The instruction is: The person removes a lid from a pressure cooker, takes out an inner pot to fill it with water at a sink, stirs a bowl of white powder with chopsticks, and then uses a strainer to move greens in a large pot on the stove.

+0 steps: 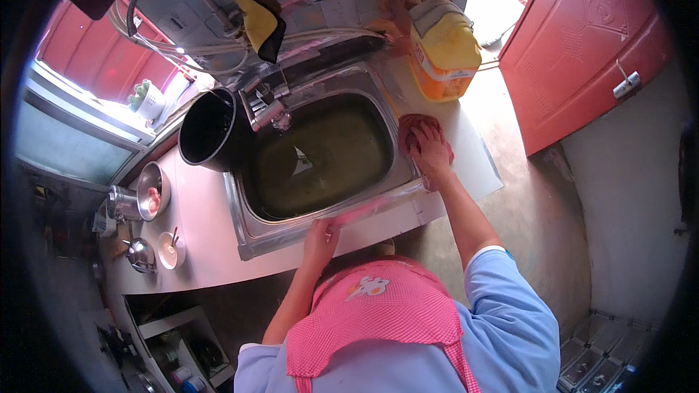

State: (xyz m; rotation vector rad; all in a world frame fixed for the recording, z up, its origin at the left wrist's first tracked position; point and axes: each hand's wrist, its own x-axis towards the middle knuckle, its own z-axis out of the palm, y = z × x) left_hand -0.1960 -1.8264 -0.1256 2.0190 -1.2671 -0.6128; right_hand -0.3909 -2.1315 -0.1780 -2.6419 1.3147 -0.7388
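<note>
My right hand [428, 147] lies over a bunched red cloth [419, 121] on the white counter, just right of the sink. The cloth shows around the fingers, and part of it hangs toward the sink's front corner. At the front rim of the stainless steel sink [248, 240], my left hand [320, 240] touches the edge. Its fingers are partly hidden, so their grip is unclear. Dark, murky water [338, 147] stands in the basin. Above its back left side is a chrome faucet [268, 114].
A black bucket [210, 131] stands left of the faucet. Behind the cloth is an orange-and-yellow jug [445, 60] with a cloth draped on top. A metal bowl [158, 174], a white bowl [170, 254] and a kettle [141, 256] occupy the left counter. A red door [579, 49] stands ajar at right.
</note>
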